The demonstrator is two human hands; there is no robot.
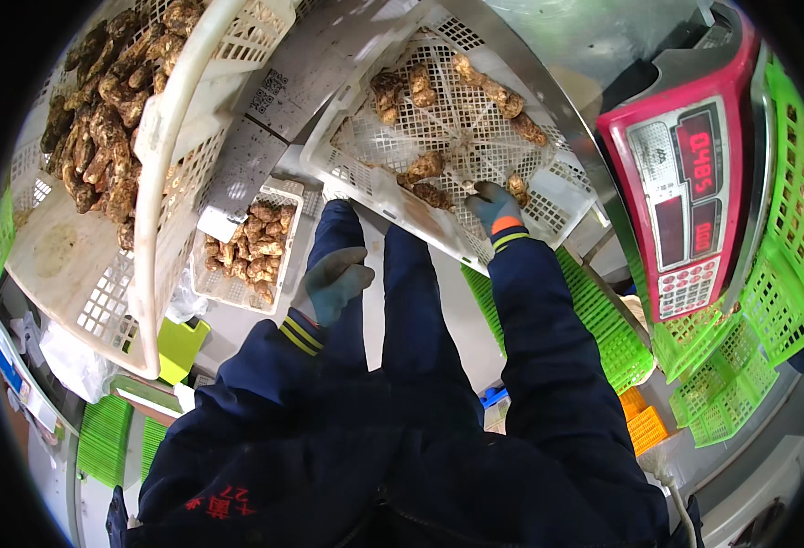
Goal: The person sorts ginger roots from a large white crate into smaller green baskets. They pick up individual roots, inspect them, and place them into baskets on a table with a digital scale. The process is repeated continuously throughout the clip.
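Note:
My right hand (495, 207), in a grey-blue glove with an orange cuff, reaches into a shallow white plastic crate (374, 198). Its fingers curl downward at the mesh floor; whether they grip anything cannot be seen. Close to its right lies a small brown knobbly mushroom (517, 190), and to its left is a pair of brown mushrooms (426, 179). Farther back in the crate are more mushrooms (494, 92). My left hand (337, 282), also gloved, hangs above my left thigh, half curled with the thumb apart and nothing visible in it.
A large white basket (152, 198) of long mushrooms (104, 130) stands high at left. Below, a small white basket (275, 274) holds shorter mushrooms (254, 243). A red scale (689, 171) with lit digits stands at right, beside green baskets (785, 274). Stacked green crates (600, 322) sit by my right arm.

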